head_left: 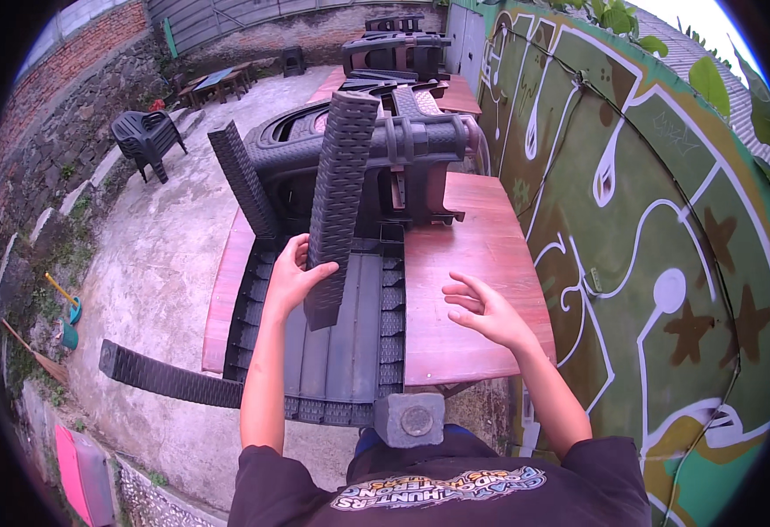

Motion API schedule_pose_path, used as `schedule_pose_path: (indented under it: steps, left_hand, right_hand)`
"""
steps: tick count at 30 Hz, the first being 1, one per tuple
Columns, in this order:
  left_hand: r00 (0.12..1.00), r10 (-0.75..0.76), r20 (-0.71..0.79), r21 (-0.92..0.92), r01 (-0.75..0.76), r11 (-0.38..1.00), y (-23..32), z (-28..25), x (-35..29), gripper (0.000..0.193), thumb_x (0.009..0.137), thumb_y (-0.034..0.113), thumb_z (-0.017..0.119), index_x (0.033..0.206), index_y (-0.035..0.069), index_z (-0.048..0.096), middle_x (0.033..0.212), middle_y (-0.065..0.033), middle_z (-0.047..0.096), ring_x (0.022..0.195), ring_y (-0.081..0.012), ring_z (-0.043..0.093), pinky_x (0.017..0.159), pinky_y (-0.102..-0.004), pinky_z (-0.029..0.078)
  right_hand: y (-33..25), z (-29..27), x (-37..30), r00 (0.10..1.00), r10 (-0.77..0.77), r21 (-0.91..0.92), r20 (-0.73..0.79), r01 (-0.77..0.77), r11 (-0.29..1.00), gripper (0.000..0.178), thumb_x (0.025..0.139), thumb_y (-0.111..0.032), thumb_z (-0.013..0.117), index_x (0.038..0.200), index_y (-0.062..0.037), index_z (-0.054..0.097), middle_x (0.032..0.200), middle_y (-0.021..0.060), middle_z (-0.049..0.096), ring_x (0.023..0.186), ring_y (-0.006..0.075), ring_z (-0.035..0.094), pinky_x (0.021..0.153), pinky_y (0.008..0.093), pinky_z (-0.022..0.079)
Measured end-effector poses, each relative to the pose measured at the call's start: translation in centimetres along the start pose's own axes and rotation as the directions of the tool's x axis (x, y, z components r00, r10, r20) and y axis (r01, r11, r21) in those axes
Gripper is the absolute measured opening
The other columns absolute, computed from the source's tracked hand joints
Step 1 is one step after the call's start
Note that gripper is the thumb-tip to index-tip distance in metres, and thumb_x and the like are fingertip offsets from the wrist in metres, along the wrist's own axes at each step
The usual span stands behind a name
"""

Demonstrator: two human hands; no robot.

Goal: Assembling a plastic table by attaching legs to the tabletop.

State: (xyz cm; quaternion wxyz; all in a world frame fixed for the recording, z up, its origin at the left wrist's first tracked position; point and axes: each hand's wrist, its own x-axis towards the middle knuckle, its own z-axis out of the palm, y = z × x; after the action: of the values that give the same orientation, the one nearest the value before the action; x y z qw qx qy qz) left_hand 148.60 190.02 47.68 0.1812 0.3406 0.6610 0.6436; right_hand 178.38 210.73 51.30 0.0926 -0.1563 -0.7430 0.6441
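My left hand (295, 277) grips a black table leg (344, 176) with a woven pattern, thumb in front and fingers partly hidden behind it. The leg stands nearly upright, its lower end over the ribbed underside of an upturned black plastic table (341, 351). My right hand (486, 309) is open, fingers apart, above the reddish wooden table (468, 351) that supports it. Other legs rise at the upturned table's corners: one at the far left (244, 180), one leaning out at the near left (170, 378), and one seen end-on (410, 420) close to my body.
Black plastic chairs (394, 149) lie on the tables beyond. A green painted wall (631, 263) runs along the right. Stacked chairs (146, 140) stand on the concrete floor at left. A broom (43, 356) and a pink-and-clear box (84, 474) are near the left edge.
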Motion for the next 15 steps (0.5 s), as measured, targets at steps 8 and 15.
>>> schedule_pose_path:
  steps: [8,15]
  left_hand:
    - [0.987,0.154,0.038,-0.364,-0.13,0.922,14.8,4.0,-0.2,0.058,0.079,0.018,0.081,0.123,-0.006,0.051,0.11,-0.0146,0.065,0.099,-0.0168,0.063,0.089,-0.0301,0.051]
    - [0.924,0.278,0.264,-0.41,-0.154,0.899,15.9,7.4,-0.6,0.062,0.084,0.027,0.076,0.13,0.0,0.045,0.119,-0.0089,0.059,0.109,-0.0157,0.056,0.098,-0.0317,0.044]
  right_hand:
    - [-12.6,7.5,8.2,0.886,-0.461,0.03,0.038,0.461,0.887,0.105,0.071,-0.022,0.085,0.151,-0.0026,0.021,0.137,0.015,0.047,0.123,0.0238,0.051,0.101,0.0374,0.045]
    - [-11.2,2.4,8.8,0.881,-0.41,0.425,0.237,0.285,0.859,0.062,0.069,0.003,0.062,0.13,0.0038,0.048,0.118,0.0084,0.06,0.106,0.015,0.059,0.095,0.0307,0.047]
